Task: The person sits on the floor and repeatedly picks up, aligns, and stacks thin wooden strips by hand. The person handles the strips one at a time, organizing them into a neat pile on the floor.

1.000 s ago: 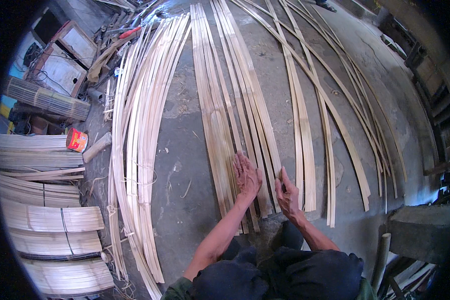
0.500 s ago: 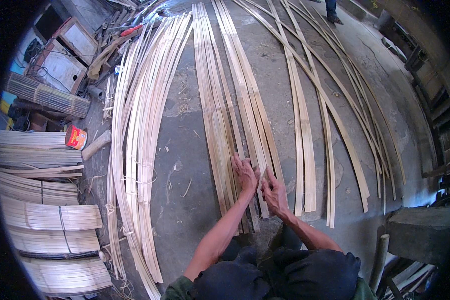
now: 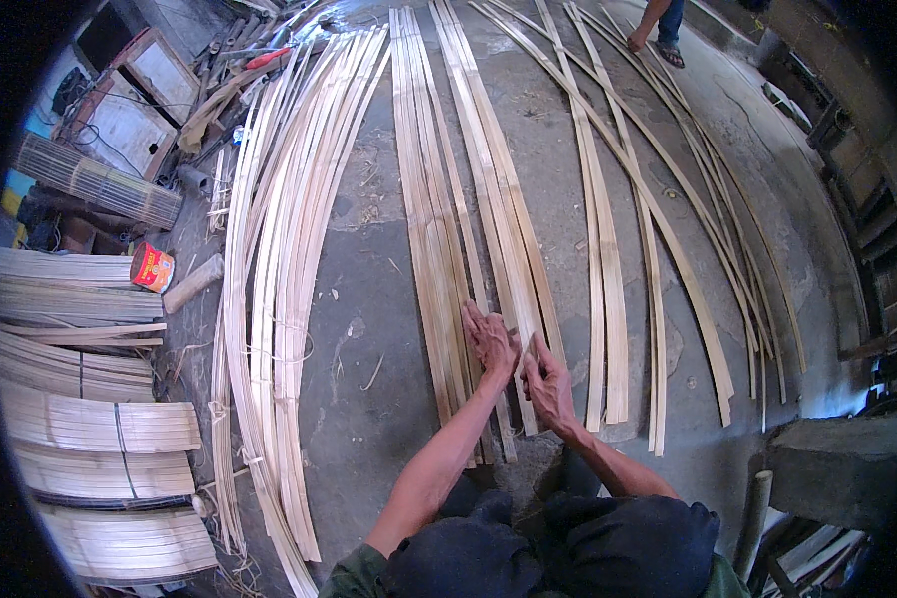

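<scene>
Long pale bamboo strips lie lengthwise on the floor before me. My left hand point(image 3: 490, 341) is closed on a narrow bamboo strip point(image 3: 465, 239), its fingers bent over the strip and its wrist near the right hand. Just right of it, my right hand point(image 3: 549, 387) pinches the edge of a wider bamboo strip point(image 3: 509, 284), the thumb pointing away from me along the wood. Left of both hands lies a flat group of bamboo strips point(image 3: 426, 199). The undersides of the strips and some fingertips are hidden.
A thick bundle of bamboo strips point(image 3: 294, 249) lies left. Loose crossing strips point(image 3: 658, 209) spread to the right. Stacked short slats point(image 3: 119, 429), a red tin point(image 3: 153, 267) and a wooden mallet point(image 3: 193, 283) stand far left. Another person's hand point(image 3: 636, 42) reaches down at the far right.
My hands stay almost in place on the strips. At the far right, another person's forearm and hand have come into view above the loose strips, and the foot shows more fully.
</scene>
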A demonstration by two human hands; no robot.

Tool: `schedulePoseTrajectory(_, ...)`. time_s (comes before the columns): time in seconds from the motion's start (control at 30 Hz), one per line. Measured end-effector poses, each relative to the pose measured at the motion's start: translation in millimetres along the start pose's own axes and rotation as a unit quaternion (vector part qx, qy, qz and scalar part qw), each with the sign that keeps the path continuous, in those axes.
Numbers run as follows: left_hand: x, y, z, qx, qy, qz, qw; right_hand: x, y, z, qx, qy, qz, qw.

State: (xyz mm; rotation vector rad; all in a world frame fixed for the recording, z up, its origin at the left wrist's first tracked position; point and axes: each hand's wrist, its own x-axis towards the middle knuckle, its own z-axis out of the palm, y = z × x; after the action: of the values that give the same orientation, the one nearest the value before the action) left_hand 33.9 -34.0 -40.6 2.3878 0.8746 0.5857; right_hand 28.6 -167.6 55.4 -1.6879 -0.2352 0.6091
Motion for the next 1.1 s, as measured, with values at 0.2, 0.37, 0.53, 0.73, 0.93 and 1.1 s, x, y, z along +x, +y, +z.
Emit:
schedulePoseTrajectory(0.2,9,23,-37,-0.124,-0.022,-0.161,0.979,5,19,-8,-0.049,-0.004,0.017,0.999)
schedulePoseTrajectory(0.37,11,7,-43,-0.302,-0.044,-0.238,0.922,-1,43,7,-0.017,-0.014,0.044,0.999)
schedulePoseTrajectory(0.53,7,1,-40,-0.265,-0.041,-0.214,0.939,3,64,16,-0.031,-0.046,0.053,0.997)
schedulePoseTrajectory(0.73,-1,-3,-26,-0.206,-0.082,-0.204,0.953,5,70,14,-0.074,-0.025,-0.099,0.992)
schedulePoseTrajectory(0.93,-3,-14,-18,-0.155,-0.062,-0.089,0.982,12,53,1,-0.274,-0.087,-0.094,0.953)
schedulePoseTrajectory(1.1,3,2,-33,-0.18,-0.106,-0.144,0.967,14,32,-2,-0.399,-0.122,-0.044,0.908)
